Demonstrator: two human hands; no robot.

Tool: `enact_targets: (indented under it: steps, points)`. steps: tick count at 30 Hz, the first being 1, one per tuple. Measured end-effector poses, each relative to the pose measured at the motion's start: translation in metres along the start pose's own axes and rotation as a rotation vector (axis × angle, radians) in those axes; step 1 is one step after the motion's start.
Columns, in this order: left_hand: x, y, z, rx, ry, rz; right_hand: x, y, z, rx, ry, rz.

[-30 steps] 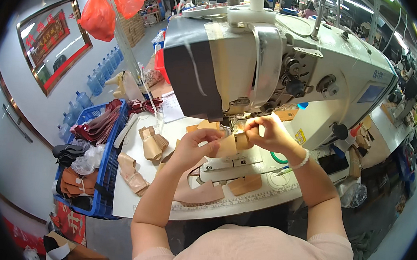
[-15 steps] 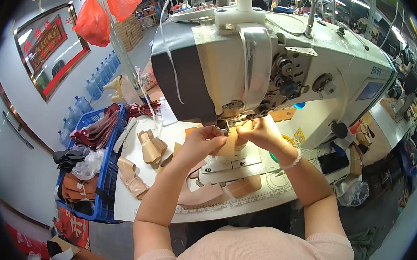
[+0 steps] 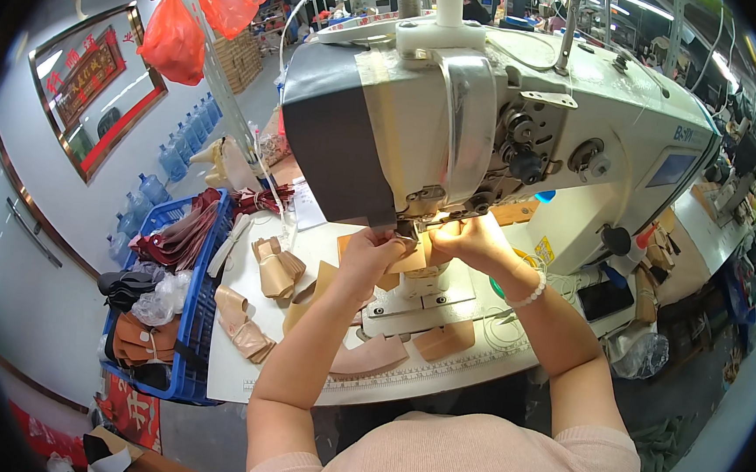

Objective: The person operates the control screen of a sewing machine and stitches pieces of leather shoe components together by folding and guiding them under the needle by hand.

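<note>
Tan piece pinched by left hand and right hand beneath sewing machine; apparently positioning; next likely needs steady guiding.

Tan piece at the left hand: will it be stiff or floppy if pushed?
The tan piece would likely bend rather than stay rigid, since it looks thin and sheet-like. It is probably light for its size: the left hand just pinches it.

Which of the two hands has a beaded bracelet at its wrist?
The right hand: a white beaded bracelet circles its wrist, while no beads show on the left hand.
</note>
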State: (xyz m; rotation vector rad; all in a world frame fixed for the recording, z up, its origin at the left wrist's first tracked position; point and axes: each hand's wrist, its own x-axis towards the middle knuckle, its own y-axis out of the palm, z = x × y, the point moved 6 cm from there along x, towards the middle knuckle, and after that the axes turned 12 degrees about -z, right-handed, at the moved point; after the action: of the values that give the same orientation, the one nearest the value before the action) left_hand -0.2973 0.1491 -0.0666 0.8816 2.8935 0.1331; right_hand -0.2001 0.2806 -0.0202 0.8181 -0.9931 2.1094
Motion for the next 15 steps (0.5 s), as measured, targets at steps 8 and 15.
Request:
enact_targets:
  steps: [8,15]
  points:
    - [-0.001,0.000,-0.001,0.007,0.005,0.047,0.002,0.001,0.001,0.004,0.102,0.034]
    - [-0.036,-0.017,-0.015,0.310,0.995,-0.110,-0.034,-0.021,0.020,-0.109,-0.177,-0.056]
